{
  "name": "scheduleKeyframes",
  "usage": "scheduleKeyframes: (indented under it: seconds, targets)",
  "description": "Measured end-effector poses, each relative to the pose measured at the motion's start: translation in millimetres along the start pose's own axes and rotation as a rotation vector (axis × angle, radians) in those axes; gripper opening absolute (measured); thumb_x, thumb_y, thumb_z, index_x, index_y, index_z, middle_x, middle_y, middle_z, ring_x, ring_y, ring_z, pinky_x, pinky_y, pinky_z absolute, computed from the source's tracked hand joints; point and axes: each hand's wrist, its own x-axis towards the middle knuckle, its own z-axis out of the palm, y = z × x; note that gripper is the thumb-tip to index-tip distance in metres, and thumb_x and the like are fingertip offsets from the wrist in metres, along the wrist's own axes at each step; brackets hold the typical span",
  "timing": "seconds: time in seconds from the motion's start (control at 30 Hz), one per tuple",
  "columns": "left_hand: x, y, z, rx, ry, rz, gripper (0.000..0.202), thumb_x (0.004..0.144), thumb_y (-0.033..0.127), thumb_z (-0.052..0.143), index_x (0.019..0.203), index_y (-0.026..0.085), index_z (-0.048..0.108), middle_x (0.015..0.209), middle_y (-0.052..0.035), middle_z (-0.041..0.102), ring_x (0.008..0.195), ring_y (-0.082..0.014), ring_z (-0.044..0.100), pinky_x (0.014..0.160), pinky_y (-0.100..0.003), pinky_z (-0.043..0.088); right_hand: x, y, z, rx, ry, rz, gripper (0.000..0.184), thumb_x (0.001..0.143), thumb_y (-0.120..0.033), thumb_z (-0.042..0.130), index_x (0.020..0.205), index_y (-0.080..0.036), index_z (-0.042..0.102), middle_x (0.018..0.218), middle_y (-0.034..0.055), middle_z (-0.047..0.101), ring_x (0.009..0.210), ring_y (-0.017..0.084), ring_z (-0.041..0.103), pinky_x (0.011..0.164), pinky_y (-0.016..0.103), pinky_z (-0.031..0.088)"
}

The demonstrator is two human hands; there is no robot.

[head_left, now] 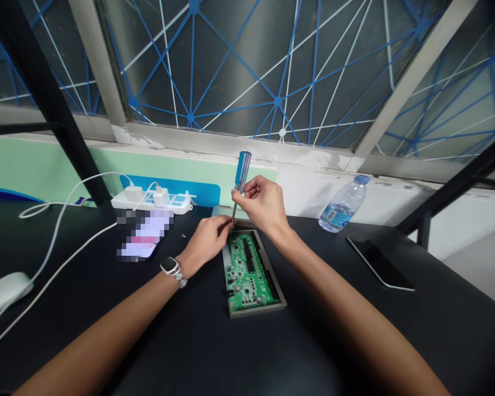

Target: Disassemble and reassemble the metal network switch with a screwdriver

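Observation:
My right hand (266,203) is closed round a screwdriver (242,168) with a blue and clear handle. Its metal shaft points down to the far left corner of a green circuit board (251,269). The board sits in a shallow grey metal frame (256,314) on the black table. Beside the screwdriver's tip, my left hand (208,239) is closed in a pinch at that same corner. Its fingertips hide whatever lies between them. A watch (171,267) is on my left wrist. Small metal bits, perhaps screws (183,236), lie left of that hand.
Left of my hands lies a lit phone (148,234), with a white power strip (152,202) behind it. White cables (61,220) run past a white mouse-shaped object (6,291). On the right are a water bottle (342,204) and a dark phone (379,264).

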Motion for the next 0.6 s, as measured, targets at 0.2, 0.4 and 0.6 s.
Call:
scheduleKeyframes:
  seconds: [0.2, 0.4, 0.6]
  targets:
    - [0.0, -0.1, 0.0, -0.004, 0.009, -0.003, 0.023, 0.095, 0.026, 0.049, 0.092, 0.018, 0.070, 0.086, -0.0066, 0.074, 0.072, -0.0202, 0.066, 0.068, -0.030, 0.047, -3.5, -3.4, 0.2, -0.097, 0.026, 0.030, 0.022, 0.076, -0.038, 0.067, 0.075, -0.023, 0.051, 0.060, -0.0017, 0.058, 0.055, 0.015, 0.051, 0.056, 0.031, 0.039]
    - [-0.7, -2.4, -1.4, -0.037, -0.014, -0.023, 0.023, 0.094, 0.027, 0.048, 0.092, 0.018, 0.069, 0.080, -0.0052, 0.071, 0.066, -0.0181, 0.062, 0.063, -0.028, 0.046, 1.8, -0.3, -4.5, -0.014, -0.131, 0.024, 0.023, 0.078, -0.041, 0.068, 0.081, -0.022, 0.054, 0.069, 0.0021, 0.062, 0.063, 0.017, 0.056, 0.057, 0.031, 0.041]
    - [-0.2, -6.2, -3.3, 0.045, -0.085, 0.028, 0.019, 0.091, 0.022, 0.049, 0.094, 0.019, 0.067, 0.087, -0.0074, 0.071, 0.077, -0.0210, 0.065, 0.070, -0.031, 0.049, 3.6, 2.9, -5.4, 0.067, -0.175, -0.014, 0.027, 0.082, -0.046, 0.065, 0.080, -0.022, 0.052, 0.072, 0.0021, 0.063, 0.062, 0.015, 0.057, 0.058, 0.030, 0.045]
